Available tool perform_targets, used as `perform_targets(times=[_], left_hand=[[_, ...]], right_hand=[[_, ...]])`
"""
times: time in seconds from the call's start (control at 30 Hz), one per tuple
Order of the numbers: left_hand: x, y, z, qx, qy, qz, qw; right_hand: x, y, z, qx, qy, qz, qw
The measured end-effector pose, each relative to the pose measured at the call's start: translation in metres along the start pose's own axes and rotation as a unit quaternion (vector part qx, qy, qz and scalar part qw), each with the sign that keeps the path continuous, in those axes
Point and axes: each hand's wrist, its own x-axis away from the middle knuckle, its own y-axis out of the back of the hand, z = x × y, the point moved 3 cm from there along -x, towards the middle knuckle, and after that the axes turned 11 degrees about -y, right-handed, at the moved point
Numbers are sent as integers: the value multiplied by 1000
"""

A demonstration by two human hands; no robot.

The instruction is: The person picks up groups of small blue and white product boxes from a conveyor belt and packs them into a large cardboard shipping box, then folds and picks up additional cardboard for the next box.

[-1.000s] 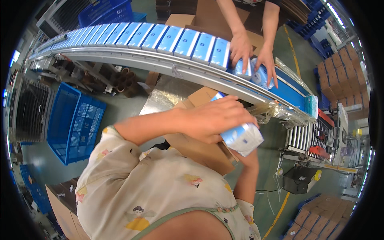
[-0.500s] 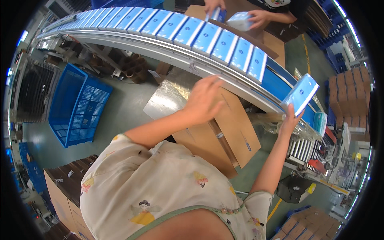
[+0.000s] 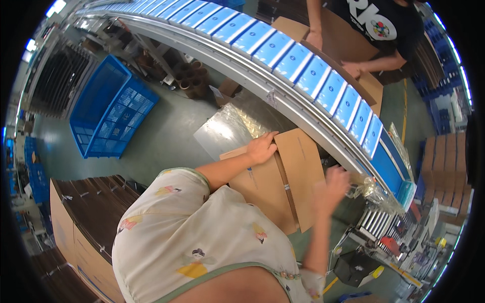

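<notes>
the left hand [image 3: 261,149] lies flat with its grip spread wide on the far flap of the cardboard box [image 3: 275,177], pinning it shut. the right hand [image 3: 331,186] hovers blurred beside the conveyor [image 3: 283,96]; its grip i cannot tell.

I log the carton [image 3: 283,177] under my left hand [image 3: 261,149] as matt brown corrugated cardboard, its flaps smooth. The boxes [image 3: 308,76] on the conveyor [image 3: 283,98] look like glossy blue-and-white printed card. Conveyor rail: brushed, pale metal. Floor plate [image 3: 227,129]: embossed shiny metal. Crate [image 3: 108,108]: blue moulded plastic lattice. Wrap [image 3: 376,194] near my right hand [image 3: 331,184]: clear crinkled film.
</notes>
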Motion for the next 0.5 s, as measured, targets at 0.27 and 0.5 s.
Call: perform_targets(times=[0.27, 0.5], left_hand=[[-17, 13, 14, -126, 19, 119, 985], [-33, 56, 39, -144, 12, 118, 982]], right_hand=[[122, -36, -35, -172, -335, 10, 927], [255, -160, -91, -435, -642, -31, 631]])
